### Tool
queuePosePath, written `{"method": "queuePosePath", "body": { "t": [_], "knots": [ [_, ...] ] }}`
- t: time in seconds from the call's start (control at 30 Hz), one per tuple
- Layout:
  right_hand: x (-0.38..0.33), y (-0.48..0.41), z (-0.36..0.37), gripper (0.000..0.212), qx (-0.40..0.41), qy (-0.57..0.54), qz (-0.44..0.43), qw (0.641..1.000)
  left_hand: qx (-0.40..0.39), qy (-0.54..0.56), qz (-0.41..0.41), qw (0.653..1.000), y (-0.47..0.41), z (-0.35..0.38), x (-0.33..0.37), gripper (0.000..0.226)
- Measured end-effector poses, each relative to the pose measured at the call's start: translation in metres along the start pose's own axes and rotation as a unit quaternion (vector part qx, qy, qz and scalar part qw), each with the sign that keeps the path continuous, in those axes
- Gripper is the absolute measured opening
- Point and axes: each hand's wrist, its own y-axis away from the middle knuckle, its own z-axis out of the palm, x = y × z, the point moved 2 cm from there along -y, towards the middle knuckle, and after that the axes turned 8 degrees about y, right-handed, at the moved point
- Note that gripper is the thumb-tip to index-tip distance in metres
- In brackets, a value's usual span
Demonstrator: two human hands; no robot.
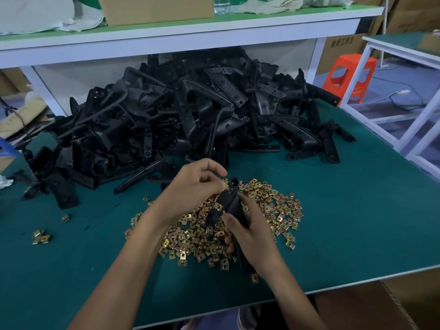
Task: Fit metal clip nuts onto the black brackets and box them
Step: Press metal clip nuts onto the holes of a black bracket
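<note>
My right hand (252, 236) grips a black bracket (229, 203) by its lower part, holding it tilted above the clip nuts. A brass clip nut (217, 206) sits on the bracket's side. My left hand (195, 186) has its fingers curled at the bracket's upper end, thumb and forefinger pinching there. What they pinch is too small to tell. Below both hands lies a spread pile of brass clip nuts (281, 210) on the green table (345, 222). A big heap of black brackets (181, 110) fills the back of the table.
A few stray clip nuts (42, 236) lie at the front left. A white shelf (181, 32) with a cardboard box (154, 8) runs above the heap. A cardboard box (381, 306) stands below the table's front right edge. An orange stool (350, 75) stands at the right.
</note>
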Motion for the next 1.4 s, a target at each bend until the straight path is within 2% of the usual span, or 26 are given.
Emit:
{"method": "queuePosePath", "body": {
  "t": [0.17, 0.23, 0.33, 0.4, 0.5, 0.6, 0.9, 1.17, 1.4],
  "knots": [
    [-0.003, 0.001, 0.0, 0.038, 0.002, 0.012, 0.001, 1.0, -0.032, -0.117, -0.012, 0.993, -0.003, 0.002, 0.011, 0.019],
    [-0.004, 0.002, 0.0, 0.037, 0.01, 0.003, 0.003, 1.0, -0.029, -0.126, -0.019, 0.991, -0.003, 0.007, 0.013, 0.019],
    [-0.007, 0.003, -0.001, 0.038, 0.018, -0.007, 0.0, 1.0, 0.014, -0.111, -0.028, 0.993, 0.007, 0.015, 0.004, 0.024],
    [-0.009, 0.004, -0.002, 0.038, 0.017, -0.009, -0.001, 1.0, 0.048, -0.155, -0.016, 0.987, 0.02, 0.021, -0.005, 0.031],
    [-0.009, 0.005, -0.002, 0.038, 0.017, -0.01, 0.001, 1.0, 0.144, -0.242, 0.044, 0.959, 0.033, 0.031, -0.014, 0.032],
    [-0.011, 0.006, -0.001, 0.037, 0.024, -0.009, -0.003, 1.0, 0.197, -0.285, 0.112, 0.932, 0.036, 0.039, -0.015, 0.025],
    [-0.013, 0.006, -0.001, 0.043, 0.064, 0.014, -0.03, 0.997, 0.233, -0.243, 0.179, 0.925, 0.038, 0.048, -0.012, 0.018],
    [-0.032, -0.001, 0.002, 0.039, 0.088, -0.01, -0.076, 0.993, 0.254, -0.224, 0.207, 0.918, 0.038, 0.039, -0.002, 0.026],
    [-0.047, 0.002, 0.005, 0.037, 0.092, -0.062, -0.078, 0.991, 0.242, -0.222, 0.218, 0.919, 0.039, 0.036, 0.007, 0.035]
  ]
}}
